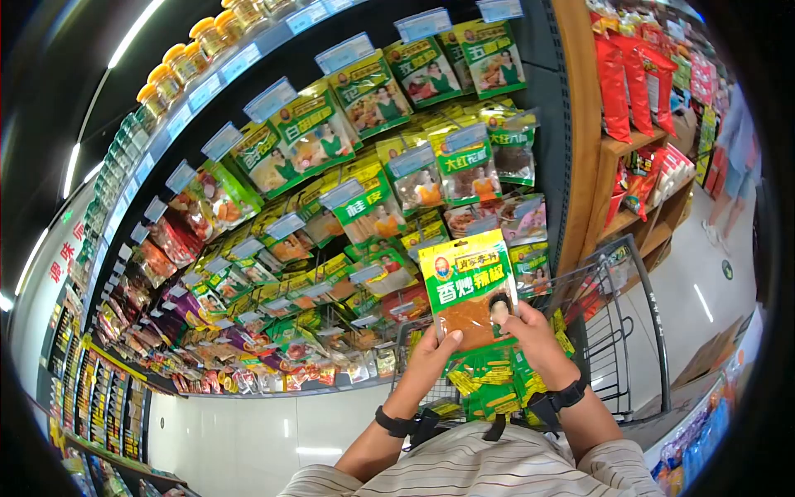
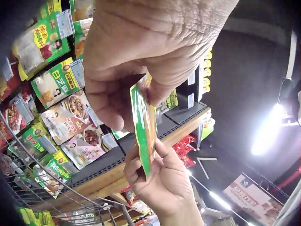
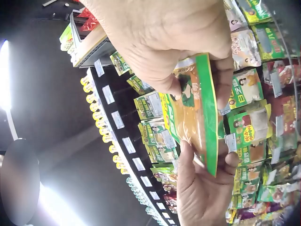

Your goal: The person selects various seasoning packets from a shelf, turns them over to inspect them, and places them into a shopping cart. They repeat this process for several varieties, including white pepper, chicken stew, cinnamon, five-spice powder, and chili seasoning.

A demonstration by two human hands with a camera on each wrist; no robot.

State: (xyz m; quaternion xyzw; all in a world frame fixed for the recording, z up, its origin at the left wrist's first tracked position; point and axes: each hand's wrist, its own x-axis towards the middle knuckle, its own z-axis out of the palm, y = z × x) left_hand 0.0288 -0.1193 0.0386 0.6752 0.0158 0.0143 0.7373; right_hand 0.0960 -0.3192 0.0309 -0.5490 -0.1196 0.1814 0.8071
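Note:
A yellow and green spice packet with an orange-brown filling is held upright in front of the body. The left hand pinches its lower left edge, thumb on the front. At the lower right, the right hand grips it, thumb over the printed picture. The left wrist view has the packet nearly edge-on between the left hand and the right hand. Its front faces the right wrist view, the packet held by the right hand and the left hand.
Hanging spice packets fill the rack ahead, with jars on the top shelf. A wire cart holding green and yellow packets stands close to the body. Red bags sit on wooden shelving; a person is at the far right.

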